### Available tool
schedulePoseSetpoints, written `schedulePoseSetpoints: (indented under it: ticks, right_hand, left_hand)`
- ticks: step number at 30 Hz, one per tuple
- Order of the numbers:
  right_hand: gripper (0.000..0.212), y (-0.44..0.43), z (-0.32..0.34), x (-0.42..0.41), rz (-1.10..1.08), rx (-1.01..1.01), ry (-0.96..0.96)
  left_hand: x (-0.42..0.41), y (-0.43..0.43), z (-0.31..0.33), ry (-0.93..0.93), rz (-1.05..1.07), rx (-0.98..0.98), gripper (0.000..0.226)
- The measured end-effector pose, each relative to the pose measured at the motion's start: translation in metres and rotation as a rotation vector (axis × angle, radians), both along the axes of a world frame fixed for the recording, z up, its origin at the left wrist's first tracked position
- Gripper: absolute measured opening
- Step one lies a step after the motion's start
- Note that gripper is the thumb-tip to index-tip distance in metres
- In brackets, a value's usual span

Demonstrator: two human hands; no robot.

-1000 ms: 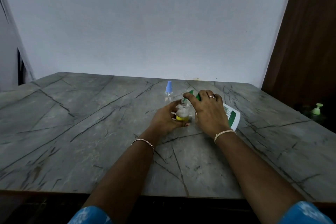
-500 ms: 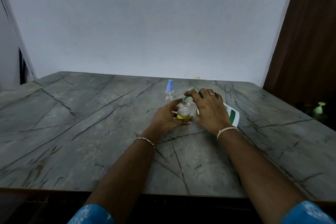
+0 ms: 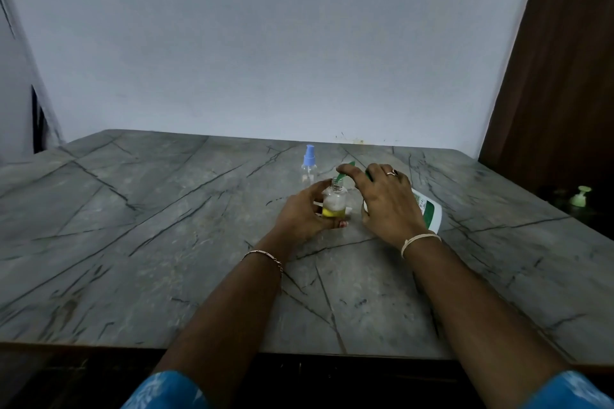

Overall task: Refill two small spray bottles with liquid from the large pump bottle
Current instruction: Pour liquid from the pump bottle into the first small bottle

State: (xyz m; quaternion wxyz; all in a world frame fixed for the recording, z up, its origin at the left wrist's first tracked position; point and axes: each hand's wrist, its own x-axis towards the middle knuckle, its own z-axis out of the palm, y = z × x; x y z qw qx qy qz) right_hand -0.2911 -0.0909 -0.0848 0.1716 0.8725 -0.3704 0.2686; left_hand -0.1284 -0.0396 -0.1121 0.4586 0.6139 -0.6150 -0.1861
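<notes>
My left hand grips a small clear bottle standing on the table, its neck uncapped and a little yellow liquid at the bottom. My right hand wraps over the large white pump bottle with a green label, tilted toward the small one. The green pump spout sits just above the small bottle's open neck, with my fingers on the pump head. A second small clear spray bottle with a blue spray cap stands upright just behind, untouched.
The grey marble table stretches wide to the left and front. A wall stands right behind its far edge. At the right, beyond the table edge, a dark wooden door and a pale green pump top low in the shadows.
Both hands and bottles stay nearly where they were. The yellow liquid level in the small bottle looks about the same.
</notes>
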Motion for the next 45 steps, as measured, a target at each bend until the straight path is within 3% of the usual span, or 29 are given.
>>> schedulePoseSetpoints:
  ticks: [45]
  right_hand:
    - [0.074, -0.001, -0.001, 0.001, 0.029, 0.016, -0.034]
  left_hand:
    - [0.001, -0.004, -0.003, 0.039, 0.004, 0.018, 0.092]
